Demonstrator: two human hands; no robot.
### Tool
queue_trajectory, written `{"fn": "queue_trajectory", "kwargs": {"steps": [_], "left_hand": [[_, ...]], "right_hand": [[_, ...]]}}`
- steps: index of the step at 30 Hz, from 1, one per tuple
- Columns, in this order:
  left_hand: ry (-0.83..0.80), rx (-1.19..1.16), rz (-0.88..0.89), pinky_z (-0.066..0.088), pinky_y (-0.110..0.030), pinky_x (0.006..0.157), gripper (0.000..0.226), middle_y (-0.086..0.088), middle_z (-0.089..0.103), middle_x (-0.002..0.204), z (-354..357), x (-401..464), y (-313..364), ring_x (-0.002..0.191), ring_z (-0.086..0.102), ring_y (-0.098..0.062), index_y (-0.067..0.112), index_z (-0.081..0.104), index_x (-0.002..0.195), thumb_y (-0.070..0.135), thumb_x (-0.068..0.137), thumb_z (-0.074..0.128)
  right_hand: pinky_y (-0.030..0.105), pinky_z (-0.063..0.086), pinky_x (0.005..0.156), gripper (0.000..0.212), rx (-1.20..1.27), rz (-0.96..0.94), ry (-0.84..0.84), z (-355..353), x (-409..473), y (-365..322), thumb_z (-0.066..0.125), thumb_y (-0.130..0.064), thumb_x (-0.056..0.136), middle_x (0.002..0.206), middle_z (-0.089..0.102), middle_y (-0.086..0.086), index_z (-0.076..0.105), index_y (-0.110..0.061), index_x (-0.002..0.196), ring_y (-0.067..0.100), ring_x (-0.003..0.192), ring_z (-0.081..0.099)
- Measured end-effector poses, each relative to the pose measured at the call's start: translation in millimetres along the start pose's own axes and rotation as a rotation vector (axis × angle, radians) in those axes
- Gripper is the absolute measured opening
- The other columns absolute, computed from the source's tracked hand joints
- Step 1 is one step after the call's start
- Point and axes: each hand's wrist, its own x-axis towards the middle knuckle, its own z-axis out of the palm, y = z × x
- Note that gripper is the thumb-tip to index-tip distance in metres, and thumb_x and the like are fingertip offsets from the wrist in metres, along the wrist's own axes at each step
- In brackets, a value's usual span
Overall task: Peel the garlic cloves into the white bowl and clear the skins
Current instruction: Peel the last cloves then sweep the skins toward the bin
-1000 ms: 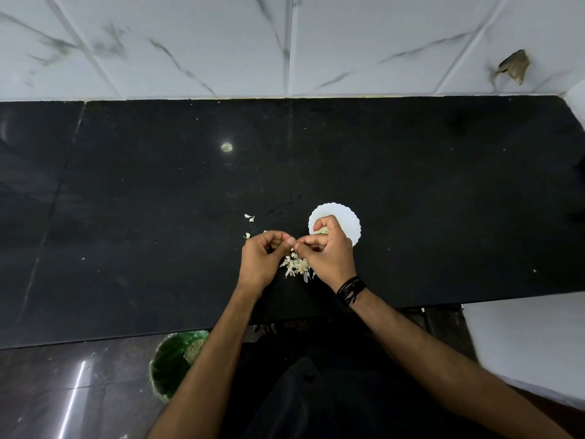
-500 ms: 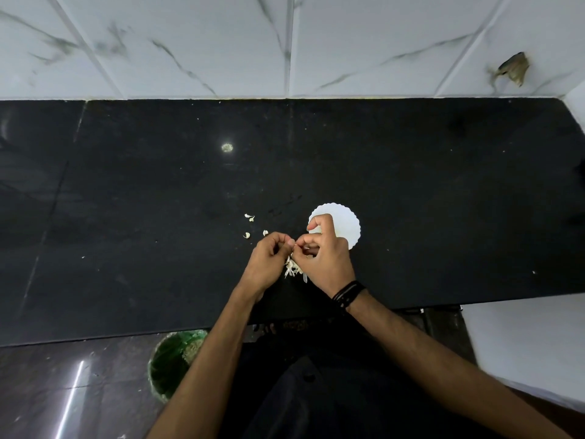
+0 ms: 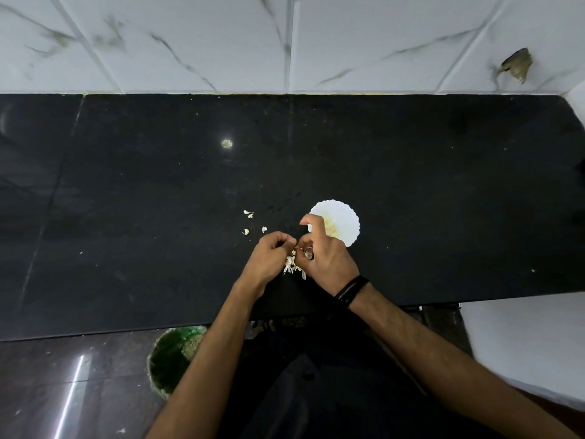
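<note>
We see left hand (image 3: 271,252) curled, pinching a garlic clove (image 3: 307,254) | right hand (image 3: 326,255) pinching it too | skins (image 3: 291,267) on worktop (image 3: 443,201) beside white bowl (image 3: 346,218)

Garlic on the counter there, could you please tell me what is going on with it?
A person is peeling garlic over the black counter. The left hand and right hand are together, fingers curled around something small that is hard to make out. A heap of skins lies under them, with a few stray skins to the left. The white bowl sits behind the right hand.
</note>
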Motion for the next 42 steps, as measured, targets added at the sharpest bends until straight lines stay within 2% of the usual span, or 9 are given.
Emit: {"fn": "queue_trajectory", "kwargs": {"steps": [3, 6, 14, 19, 23, 27, 37, 39, 42], "left_hand": [[0.14, -0.035, 0.006, 0.052, -0.031, 0.071, 0.009, 0.003, 0.071, 0.075, -3.0, 0.6, -1.2, 0.068, 0.061, -0.009, 0.018, 0.073, 0.082, 0.011, 0.088, 0.073], [0.228, -0.045, 0.011, 0.059, -0.026, 0.074, 0.016, 0.001, 0.075, 0.076, -4.5, -2.2, -3.4, 0.071, 0.07, -0.009, 0.019, 0.076, 0.082, 0.007, 0.076, 0.085], [0.142, -0.165, -0.012, 0.052, -0.018, 0.063, 0.003, -0.009, 0.077, 0.082, -3.2, -6.8, 1.3, 0.067, 0.068, -0.009, 0.012, 0.079, 0.088, 0.013, 0.085, 0.079], [0.085, -0.185, -0.099, 0.055, -0.018, 0.065, 0.007, -0.003, 0.075, 0.077, -3.4, -5.0, 1.4, 0.066, 0.066, -0.006, 0.009, 0.078, 0.093, 0.013, 0.088, 0.077], [0.044, -0.264, -0.146, 0.054, -0.016, 0.062, 0.005, 0.0, 0.073, 0.072, -1.1, -4.9, -0.2, 0.064, 0.065, -0.006, 0.006, 0.075, 0.094, 0.009, 0.09, 0.073], [0.051, -0.323, -0.149, 0.055, -0.017, 0.066, 0.006, -0.001, 0.072, 0.072, 3.5, -4.3, -1.4, 0.064, 0.062, -0.006, 0.007, 0.074, 0.089, 0.006, 0.093, 0.069], [0.036, -0.222, -0.017, 0.045, -0.021, 0.064, 0.014, -0.006, 0.06, 0.074, 9.9, -4.4, -1.9, 0.061, 0.048, -0.008, 0.004, 0.07, 0.091, 0.009, 0.099, 0.06], [0.032, -0.166, 0.029, 0.044, -0.021, 0.062, 0.016, 0.0, 0.057, 0.068, 9.0, -5.0, -2.1, 0.061, 0.048, -0.008, 0.004, 0.068, 0.094, 0.015, 0.101, 0.059], [0.124, -0.152, 0.043, 0.05, -0.031, 0.071, 0.011, 0.001, 0.065, 0.071, 5.4, -2.5, -4.6, 0.067, 0.057, -0.012, 0.012, 0.066, 0.088, 0.015, 0.098, 0.063]], "right_hand": [[0.031, 0.058, 0.073, 0.063, 0.119, 0.069, 0.077, 0.7, 1.9, 3.7, 0.074, -0.008, 0.081, 0.08, 0.071, -0.008, 0.033, -0.031, 0.123, 0.007, 0.072, 0.068], [0.024, 0.059, 0.072, 0.063, 0.227, 0.104, 0.13, 0.4, 2.5, 7.0, 0.078, -0.006, 0.08, 0.079, 0.073, -0.007, 0.038, -0.024, 0.125, 0.003, 0.073, 0.07], [0.028, 0.06, 0.078, 0.065, 0.237, 0.055, 0.065, -4.8, 3.3, 6.9, 0.08, -0.01, 0.084, 0.086, 0.075, -0.005, 0.035, -0.032, 0.124, 0.002, 0.08, 0.071], [0.03, 0.06, 0.078, 0.064, 0.253, 0.059, 0.076, -2.9, 2.7, 8.8, 0.08, -0.007, 0.083, 0.082, 0.075, -0.008, 0.037, -0.028, 0.125, 0.002, 0.078, 0.072], [0.027, 0.061, 0.074, 0.062, 0.314, 0.089, 0.119, 0.5, 2.0, 9.0, 0.081, -0.005, 0.082, 0.08, 0.075, -0.008, 0.038, -0.02, 0.124, 0.002, 0.074, 0.072], [0.02, 0.058, 0.071, 0.066, 0.398, 0.155, 0.181, 2.2, 1.1, 6.2, 0.084, -0.005, 0.078, 0.08, 0.075, -0.005, 0.035, -0.024, 0.118, 0.003, 0.074, 0.073], [0.02, 0.058, 0.075, 0.068, 0.535, 0.302, 0.182, -1.0, 3.3, 2.9, 0.089, -0.014, 0.075, 0.08, 0.076, -0.001, 0.036, -0.017, 0.118, 0.008, 0.073, 0.073], [0.024, 0.059, 0.078, 0.065, 0.571, 0.35, 0.172, -0.6, 4.9, 3.0, 0.087, -0.012, 0.077, 0.082, 0.076, 0.0, 0.037, -0.018, 0.118, 0.011, 0.075, 0.073], [0.035, 0.059, 0.084, 0.06, 0.613, 0.416, 0.185, 0.2, 7.4, 5.2, 0.08, -0.003, 0.075, 0.084, 0.076, 0.001, 0.041, -0.021, 0.117, 0.018, 0.078, 0.073]]}}
